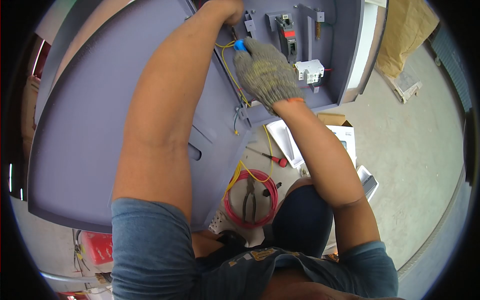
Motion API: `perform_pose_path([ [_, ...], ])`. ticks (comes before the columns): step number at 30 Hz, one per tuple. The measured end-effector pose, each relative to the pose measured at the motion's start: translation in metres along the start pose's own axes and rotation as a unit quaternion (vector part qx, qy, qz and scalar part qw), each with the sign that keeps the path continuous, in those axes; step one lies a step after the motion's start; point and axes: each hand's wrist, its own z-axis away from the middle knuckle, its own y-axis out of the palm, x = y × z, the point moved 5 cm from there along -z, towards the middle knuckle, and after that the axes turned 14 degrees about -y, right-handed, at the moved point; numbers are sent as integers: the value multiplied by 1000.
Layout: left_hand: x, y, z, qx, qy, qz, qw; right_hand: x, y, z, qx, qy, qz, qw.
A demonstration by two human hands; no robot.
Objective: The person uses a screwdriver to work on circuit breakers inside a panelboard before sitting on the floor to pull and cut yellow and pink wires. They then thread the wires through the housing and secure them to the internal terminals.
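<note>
My right hand [267, 72], in a grey knit glove, is closed around a screwdriver with a blue handle [240, 45]. Its dark shaft points up toward my bare left hand [229, 11], which is at the top edge of the view by the hinge side of a grey metal cabinet [325, 97]. The fingers of that hand are mostly hidden. Yellow wire [229, 70] runs down beside the glove along the cabinet's edge. Inside, to the right of the glove, are a black breaker [288, 40] with a red mark and a white terminal device [310, 71].
The open cabinet door [95, 125] spreads across the left. On the floor lie a coil of red wire [231, 212], pliers [249, 200], a red-handled screwdriver [281, 162] and a white box [345, 137]. Brown paper [405, 35] is at the upper right.
</note>
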Motion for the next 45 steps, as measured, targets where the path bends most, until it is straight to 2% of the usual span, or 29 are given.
perform_pose_path([
  [1,2,7,-5,11,-2,7,1000,-1,3,-5,6,3,-3,1000],
  [3,3,18,-18,41,23,3,999,17,6,-12,4,-150,75,986],
  [4,3,18,-19,35,23,17,999,30,-7,-15,56,-58,63,995],
  [8,2,21,-27,10,59,24,998,30,-3,-1,54,-80,191,977],
  [10,-3,22,-29,-2,64,-34,997,37,-11,7,9,-167,283,945],
  [11,-5,20,-30,-5,66,-94,993,38,-14,6,4,-170,289,942],
  [12,-7,15,-25,-11,65,-92,994,36,-19,6,-5,-120,250,961],
  [14,-14,13,-12,-6,79,-39,996,38,-27,6,-28,-39,195,980],
  [15,-16,11,-6,-3,86,-13,996,42,-25,7,-31,-40,195,979],
  [18,-12,7,8,29,66,18,997,50,-24,11,-92,-91,188,974],
  [19,-10,2,20,44,52,27,997,57,-23,14,-112,-170,193,960],
  [20,-4,-1,30,84,-9,71,994,62,-21,17,-130,-247,196,940],
  [21,-2,-3,31,83,-11,71,994,54,-16,16,-131,-250,195,939],
  [23,-1,-1,32,98,21,0,995,47,-7,20,-177,-381,169,892],
  [24,-1,-2,35,98,20,0,995,45,-6,22,-177,-382,169,891],
  [26,7,1,41,150,-78,173,970,38,-11,28,-261,-321,180,893],
  [27,8,2,42,152,-79,171,970,42,-14,33,-262,-318,177,894],
  [29,10,1,43,162,-118,222,954,33,-13,33,-132,-172,175,960],
  [32,4,-7,51,150,-70,170,971,26,-7,28,-96,-141,181,968],
  [33,4,-6,52,148,-68,167,972,23,-7,28,-100,-140,181,968],
  [35,3,-4,53,125,-64,246,959,27,-10,36,-179,-270,216,921],
  [36,2,-3,56,125,-62,242,960,22,-8,36,-181,-267,216,921],
  [38,0,-4,59,155,-44,336,928,12,-6,36,-201,-284,194,917],
  [39,2,-3,56,155,-41,334,929,12,-8,37,-204,-281,196,917],
  [41,-6,-3,51,157,46,263,951,8,-10,40,-161,-223,192,942],
  [42,-8,-4,54,128,14,231,965,7,-7,42,-196,-275,215,916],
  [43,-9,1,47,63,47,78,994,7,-2,43,-230,-323,246,885],
  [44,-10,2,35,-17,85,-71,994,8,3,39,-182,-313,242,901],
  [45,-1,-3,46,-70,15,52,996,7,6,37,-136,-292,252,913],
])
